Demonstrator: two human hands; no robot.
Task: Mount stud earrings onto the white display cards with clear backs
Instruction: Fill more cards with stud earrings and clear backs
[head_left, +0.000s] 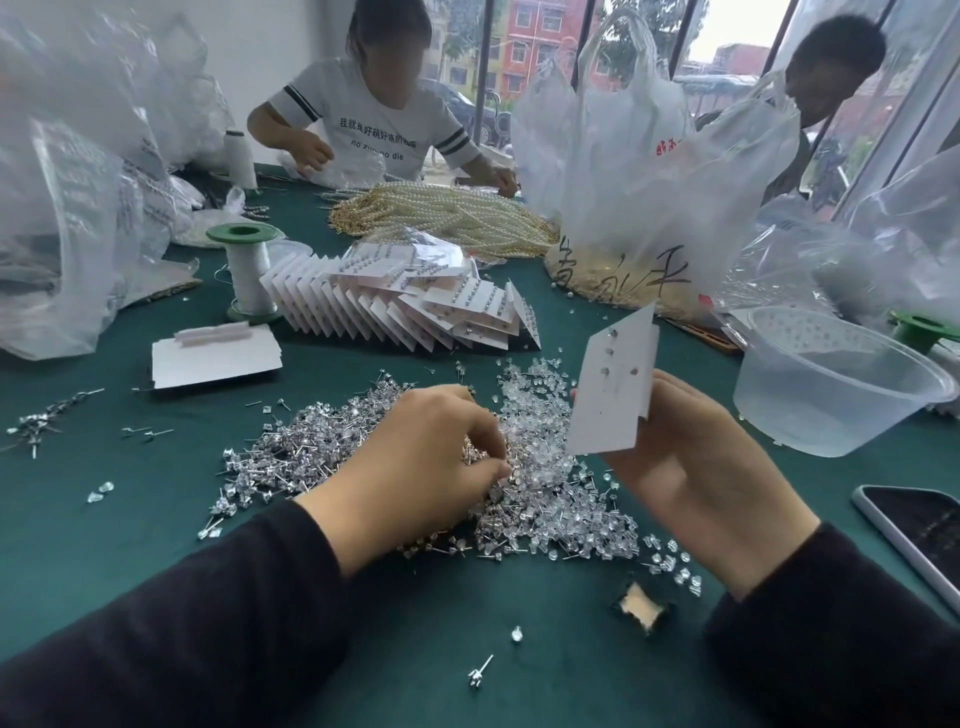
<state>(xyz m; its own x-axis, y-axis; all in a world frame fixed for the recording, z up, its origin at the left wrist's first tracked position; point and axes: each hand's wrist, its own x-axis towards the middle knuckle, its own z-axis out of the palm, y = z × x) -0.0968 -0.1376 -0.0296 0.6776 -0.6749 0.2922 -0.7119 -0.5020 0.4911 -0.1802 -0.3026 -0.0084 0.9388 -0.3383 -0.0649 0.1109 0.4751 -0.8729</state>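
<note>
Dark green cloth-covered table (130, 519), strewn with tiny glinting parts, one card held up above it
Right hand (691, 467) grips the white rectangular paper display card (608, 405) by its lower right edge, fingers curled round it; a few studs already sit in its upper half. Thin and light, it would likely bend or crease if squeezed mid-face, so the edge looks the safer hold. Left hand (415, 467) has its fingers curled down, thumb and fingertips drawn close over the heap of silver metal stud earrings (291, 457); whether one is pinched I cannot tell (the tips hide it). Those studs look hard, thin-posted and slippery, apt to roll, best taken by the head with the post left free. Small clear soft-looking plastic backs (540, 395) lie heaped just beside them, between the two hands
</note>
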